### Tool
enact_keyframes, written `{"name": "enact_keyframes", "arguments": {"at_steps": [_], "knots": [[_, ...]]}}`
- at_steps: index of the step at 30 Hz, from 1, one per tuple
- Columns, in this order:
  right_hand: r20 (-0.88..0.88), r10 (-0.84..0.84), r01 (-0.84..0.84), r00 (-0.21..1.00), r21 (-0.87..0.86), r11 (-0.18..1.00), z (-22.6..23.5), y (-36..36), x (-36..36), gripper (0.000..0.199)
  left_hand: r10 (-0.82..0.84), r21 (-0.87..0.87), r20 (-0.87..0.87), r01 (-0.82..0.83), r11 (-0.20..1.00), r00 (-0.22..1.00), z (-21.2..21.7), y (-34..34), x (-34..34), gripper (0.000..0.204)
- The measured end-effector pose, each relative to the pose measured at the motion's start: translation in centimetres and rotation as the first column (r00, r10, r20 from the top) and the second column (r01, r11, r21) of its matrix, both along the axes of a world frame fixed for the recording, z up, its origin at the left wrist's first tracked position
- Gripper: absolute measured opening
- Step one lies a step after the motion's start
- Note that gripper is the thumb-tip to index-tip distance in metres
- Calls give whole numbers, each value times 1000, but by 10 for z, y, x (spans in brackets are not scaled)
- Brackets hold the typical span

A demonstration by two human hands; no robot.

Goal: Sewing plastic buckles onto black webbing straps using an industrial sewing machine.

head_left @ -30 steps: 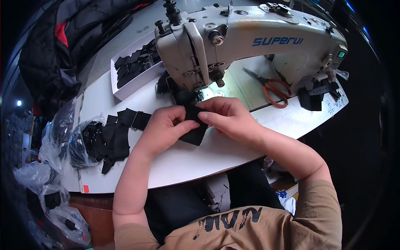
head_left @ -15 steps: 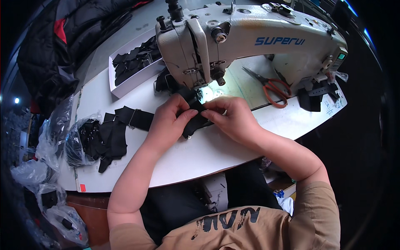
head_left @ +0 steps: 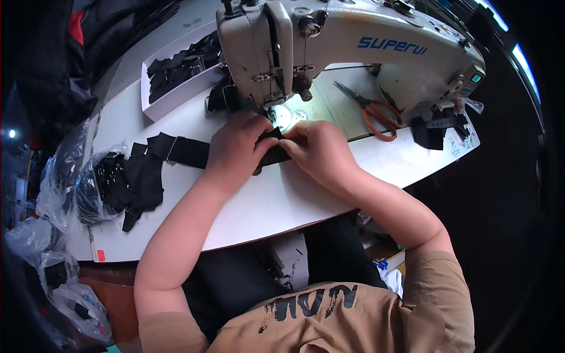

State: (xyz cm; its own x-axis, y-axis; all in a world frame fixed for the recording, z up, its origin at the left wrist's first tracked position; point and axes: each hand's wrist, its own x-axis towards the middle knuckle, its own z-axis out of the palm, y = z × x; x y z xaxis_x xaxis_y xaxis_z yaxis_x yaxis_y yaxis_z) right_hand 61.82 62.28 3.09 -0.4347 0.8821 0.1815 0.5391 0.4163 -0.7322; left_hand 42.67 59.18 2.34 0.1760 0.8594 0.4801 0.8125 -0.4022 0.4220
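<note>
My left hand [head_left: 236, 144] pinches a black webbing strap [head_left: 275, 155] just in front of the sewing machine's [head_left: 253, 56] needle area. From the other side, the thumb and fingers of my right hand [head_left: 321, 147] are closed on the same strap, close to my left thumb. A small corner of the strap sticks up between the two hands. Part of it is hidden under my fingers. Left of my left hand, a black strap length with a metal buckle [head_left: 172, 150] runs toward a pile of black straps [head_left: 144, 182].
Orange-handled scissors [head_left: 369, 107] lie right of the needle. Behind left, a white box [head_left: 182, 97] holds several black pieces with metal parts. A clear plastic bag [head_left: 88, 197] sits at the table's left edge. Black strap pieces [head_left: 429, 136] lie at the right end.
The whole view has shifted slightly. My fingertips have come closer together on the strap, and its corner now stands up between them. Both hands keep their pinch.
</note>
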Motion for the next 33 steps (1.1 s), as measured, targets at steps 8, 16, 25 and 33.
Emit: {"name": "enact_keyframes", "arguments": {"at_steps": [8,16,25,33], "knots": [[50,-43,37,998,111,993,-6,1,-2,22,-59,29,-190,66,997,980,3,-21,3,19],[50,-44,33,998,210,977,-8,-4,-1,24,-86,26,-236,95,995,968,0,-19,1,31],[210,3,-97,978,440,893,-14,-14,-6,26,-107,-13,-179,106,994,978,-2,-10,-7,31],[206,14,-100,978,414,905,-15,-12,-3,22,-135,10,-135,138,990,982,-1,-7,-7,28]]}}
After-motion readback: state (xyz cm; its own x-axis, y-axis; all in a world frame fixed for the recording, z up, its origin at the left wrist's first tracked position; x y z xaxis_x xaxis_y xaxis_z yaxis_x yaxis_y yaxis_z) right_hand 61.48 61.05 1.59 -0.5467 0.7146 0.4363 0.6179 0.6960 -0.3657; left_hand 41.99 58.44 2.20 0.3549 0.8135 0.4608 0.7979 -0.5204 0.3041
